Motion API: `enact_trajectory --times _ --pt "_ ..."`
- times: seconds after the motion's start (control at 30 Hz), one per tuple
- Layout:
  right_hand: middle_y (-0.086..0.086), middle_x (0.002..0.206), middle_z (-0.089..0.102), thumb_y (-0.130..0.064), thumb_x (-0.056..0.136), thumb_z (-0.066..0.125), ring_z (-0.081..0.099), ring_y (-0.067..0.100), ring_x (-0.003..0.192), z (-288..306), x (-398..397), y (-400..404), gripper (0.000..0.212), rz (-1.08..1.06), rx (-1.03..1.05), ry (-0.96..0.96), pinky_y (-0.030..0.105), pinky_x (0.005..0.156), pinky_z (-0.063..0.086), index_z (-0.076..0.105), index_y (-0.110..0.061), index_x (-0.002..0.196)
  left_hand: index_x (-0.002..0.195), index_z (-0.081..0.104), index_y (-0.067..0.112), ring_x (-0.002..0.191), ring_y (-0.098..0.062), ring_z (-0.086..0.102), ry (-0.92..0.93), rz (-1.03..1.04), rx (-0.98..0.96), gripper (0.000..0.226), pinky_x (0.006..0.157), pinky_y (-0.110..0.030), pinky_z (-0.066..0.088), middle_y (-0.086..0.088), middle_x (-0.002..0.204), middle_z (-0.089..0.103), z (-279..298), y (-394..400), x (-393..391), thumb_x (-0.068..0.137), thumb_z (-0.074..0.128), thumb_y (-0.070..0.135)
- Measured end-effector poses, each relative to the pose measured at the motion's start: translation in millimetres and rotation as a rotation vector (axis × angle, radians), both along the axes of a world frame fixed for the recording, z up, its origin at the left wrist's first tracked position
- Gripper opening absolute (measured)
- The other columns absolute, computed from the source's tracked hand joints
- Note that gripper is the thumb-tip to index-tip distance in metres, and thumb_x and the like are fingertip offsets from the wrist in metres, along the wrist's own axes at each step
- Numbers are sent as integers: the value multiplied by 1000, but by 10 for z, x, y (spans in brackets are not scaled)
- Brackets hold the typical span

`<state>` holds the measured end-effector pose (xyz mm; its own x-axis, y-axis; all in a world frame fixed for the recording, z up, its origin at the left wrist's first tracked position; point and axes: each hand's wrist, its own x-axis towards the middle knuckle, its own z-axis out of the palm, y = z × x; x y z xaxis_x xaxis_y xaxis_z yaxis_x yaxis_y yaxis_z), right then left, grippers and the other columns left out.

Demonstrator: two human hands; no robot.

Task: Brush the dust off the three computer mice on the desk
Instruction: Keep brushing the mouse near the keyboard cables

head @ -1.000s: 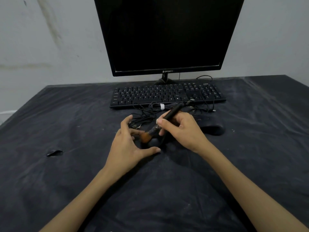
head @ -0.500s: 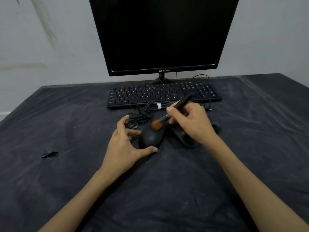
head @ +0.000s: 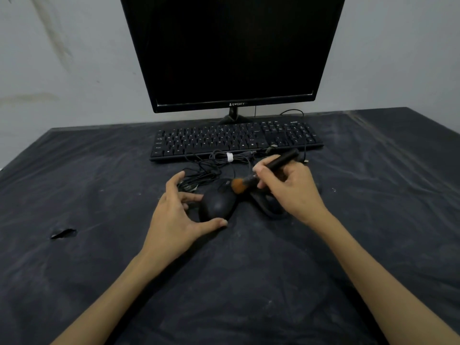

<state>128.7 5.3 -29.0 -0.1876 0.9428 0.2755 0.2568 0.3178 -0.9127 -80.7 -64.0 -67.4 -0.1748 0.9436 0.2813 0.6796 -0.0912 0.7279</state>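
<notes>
Since the earlier frames, the brush head has travelled from the near side of the mouse up to its front end, while the left hand has stayed put around it. Right hand point(head: 293, 192) has its grip closed on the black-handled brush with orange-brown bristles point(head: 263, 173), pinched like a pen, bristles resting on the button end of the rounded black plastic mouse point(head: 217, 202). Left hand point(head: 176, 215) steadies that mouse, thumb touching its near edge and fingers curved at its left side; the grip is loose, bracing rather than clutching.

Just right of this mouse, touching or nearly so, lies a second black mouse point(head: 267, 204), partly under the right hand. A third mouse is not visible; it may be hidden behind that hand. Beyond the mouse sits a tangle of black cables point(head: 211, 168), then the black keyboard point(head: 234, 140) and dark monitor point(head: 231, 51). All rest on the dusty dark cloth-covered surface point(head: 99, 245).

My judgement: brushing of one mouse is under way, and I cannot tell whether the others are done.
</notes>
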Motion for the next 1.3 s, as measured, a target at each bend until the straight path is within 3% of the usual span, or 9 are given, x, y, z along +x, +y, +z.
enact_trajectory --times 0.17,0.3,0.43,0.63,0.77,0.93,1.07,1.2,1.3 --pt "12 58 65 -22 88 61 56 8 49 -36 -88 -59 21 177 -74 -113 23 58 43 66 -19 67 143 19 27 110 -11 52 -3 -8 -2 124 77 -8 36 24 96 61 5 1 -2 40 75 67" --pt "-5 51 61 -25 89 61 58 3 53 -24 -36 -4 17 100 -54 -9 16 60 44 68 -16 77 142 18 30 109 -10 51 -8 -6 -5 123 76 -9 35 25 97 60 -4 5 -3 41 79 64" --pt "-6 73 66 -29 89 62 66 12 74 -51 -23 9 10 -30 144 -253 31 71 53 67 -23 83 142 20 27 108 -11 53 -14 -3 23 122 78 -10 36 22 96 63 -7 1 1 42 82 61" --pt "-7 67 69 -27 91 62 67 0 70 32 -112 -31 9 -21 179 80 11 68 48 68 -21 90 139 23 31 105 -7 54 30 0 114 118 81 -11 38 21 95 63 22 -27 35 43 89 50" --pt "-1 67 71 -26 90 62 69 7 70 -6 -203 -77 10 140 50 21 21 73 53 69 -19 89 138 24 32 102 -11 54 66 1 170 115 82 -17 38 25 97 60 31 -36 49 44 90 45" --pt "0 85 71 -28 90 61 68 16 86 37 -165 17 9 -66 190 -170 37 81 53 68 -24 86 134 25 36 95 -10 52 21 -10 171 111 78 -16 37 21 97 63 25 -33 80 44 91 39" --pt "-4 67 70 -26 90 62 68 7 73 27 -149 -44 10 15 108 -45 21 74 52 69 -19 86 130 23 42 95 -10 52 8 -11 178 110 79 -18 38 22 96 63 22 -41 83 43 92 38" --pt "0 64 69 -26 92 60 68 12 73 25 -168 -79 15 223 -37 18 31 84 53 70 -16 86 131 25 39 96 -10 53 6 -18 173 110 79 -16 37 23 97 63 14 -39 75 43 91 37" --pt "-1 67 70 -27 90 61 68 9 72 34 -147 -11 13 59 17 -19 24 73 53 70 -17 88 127 25 41 93 -5 50 -9 -15 166 108 77 -10 36 23 96 63 19 -36 85 43 91 37"
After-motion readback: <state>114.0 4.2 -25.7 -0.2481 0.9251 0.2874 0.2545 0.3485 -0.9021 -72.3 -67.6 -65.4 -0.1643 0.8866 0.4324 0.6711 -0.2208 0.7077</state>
